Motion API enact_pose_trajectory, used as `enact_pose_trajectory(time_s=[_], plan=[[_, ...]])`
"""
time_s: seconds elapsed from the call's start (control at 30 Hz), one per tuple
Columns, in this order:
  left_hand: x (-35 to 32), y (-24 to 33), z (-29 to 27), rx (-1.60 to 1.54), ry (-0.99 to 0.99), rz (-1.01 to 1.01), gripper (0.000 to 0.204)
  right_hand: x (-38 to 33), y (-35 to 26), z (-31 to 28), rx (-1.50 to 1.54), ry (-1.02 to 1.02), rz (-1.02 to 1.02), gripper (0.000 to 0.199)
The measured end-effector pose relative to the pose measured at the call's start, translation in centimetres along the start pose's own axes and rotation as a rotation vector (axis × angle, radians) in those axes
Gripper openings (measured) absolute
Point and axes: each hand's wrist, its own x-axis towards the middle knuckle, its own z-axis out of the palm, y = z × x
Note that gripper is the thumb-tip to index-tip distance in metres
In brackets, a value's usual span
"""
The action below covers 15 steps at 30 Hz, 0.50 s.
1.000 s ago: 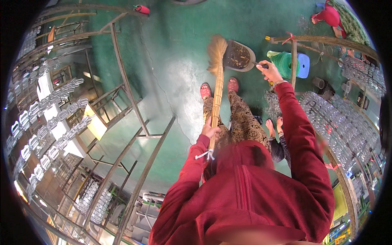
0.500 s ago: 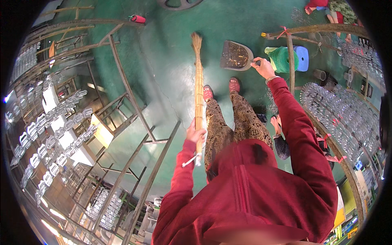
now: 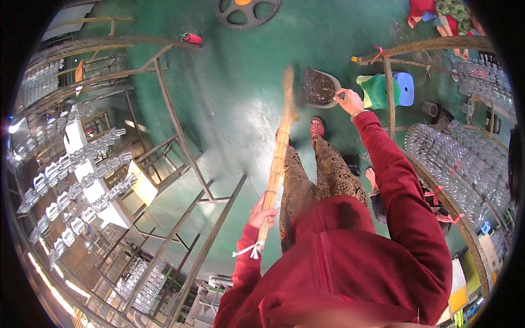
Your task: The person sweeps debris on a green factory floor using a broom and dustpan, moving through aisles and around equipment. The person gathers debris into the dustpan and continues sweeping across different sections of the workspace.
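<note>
My left hand point(image 3: 262, 212) is closed around the handle of a long straw broom point(image 3: 280, 158), near its white-corded end. The broom slants up and to the right, its bristle tip blurred beside the dustpan. My right hand point(image 3: 350, 101) grips the dustpan point(image 3: 319, 87) by its handle; the pan is dark inside, with small pale scraps of debris in it. It is at or close to the green floor point(image 3: 229, 109), beyond my feet in red sandals point(image 3: 317, 127).
Wooden frames point(image 3: 180, 120) stand on the left, with racks of shiny metal pieces point(image 3: 60, 208) behind. At right are green and blue plastic stools point(image 3: 404, 88), a wooden rail point(image 3: 448, 205) and many clear items point(image 3: 459, 158). A spoked wheel-like base point(image 3: 248, 12) lies ahead; people sit far right.
The broom's bristle end has swung right toward the dustpan, and its corded end has shifted slightly left and down. My right hand still holds the dustpan, now a little lower in view.
</note>
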Motion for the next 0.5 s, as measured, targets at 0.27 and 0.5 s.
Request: enact_pose_trajectory(time_s=[0.27,0.5], plan=[[5.5,0.7,-6.9,-0.027,0.246,0.231,0.026,0.9,2.8,-2.9,-0.003,0.017,-0.271,0.024],[16.5,-2.2,-0.8,0.027,0.390,0.273,0.026,0.5,3.9,-5.8,-0.092,-0.044,-0.320,0.022]])
